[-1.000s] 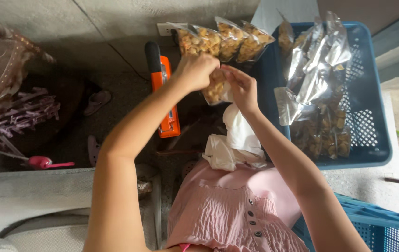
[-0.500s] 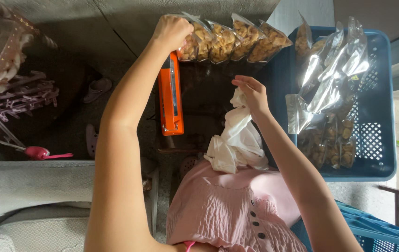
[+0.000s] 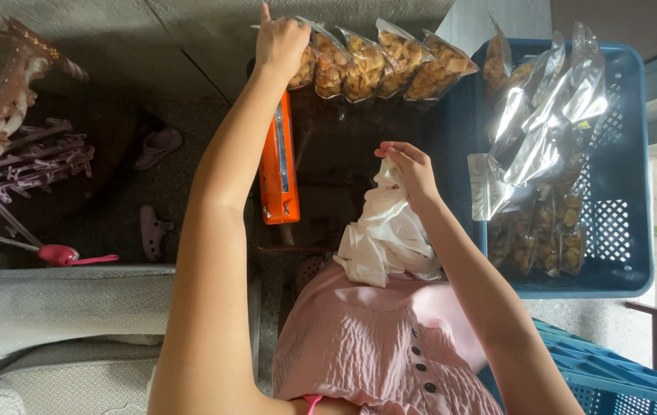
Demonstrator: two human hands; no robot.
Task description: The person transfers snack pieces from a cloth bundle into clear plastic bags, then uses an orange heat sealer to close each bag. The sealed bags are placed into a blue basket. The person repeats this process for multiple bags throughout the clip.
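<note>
My left hand (image 3: pixel 281 44) reaches far forward and rests on a clear snack bag (image 3: pixel 302 65), the leftmost in a row of sealed snack bags (image 3: pixel 390 60) lying side by side. My right hand (image 3: pixel 409 170) pinches the top of a stack of empty white plastic bags (image 3: pixel 386 234) that lies on my pink-clothed lap. An orange heat sealer (image 3: pixel 279 165) stands between my two arms.
A blue plastic crate (image 3: pixel 619 230) on the right holds several shiny filled bags (image 3: pixel 543 123). Another blue crate (image 3: pixel 620 380) sits at the lower right. At left are a brown basket with purple hangers (image 3: pixel 32 165), small sandals (image 3: pixel 155 227) and a grey cushion (image 3: pixel 59 307).
My left hand carried a filled snack bag away from my right hand and set it down at the left end of the row. My right hand dropped to the empty bags.
</note>
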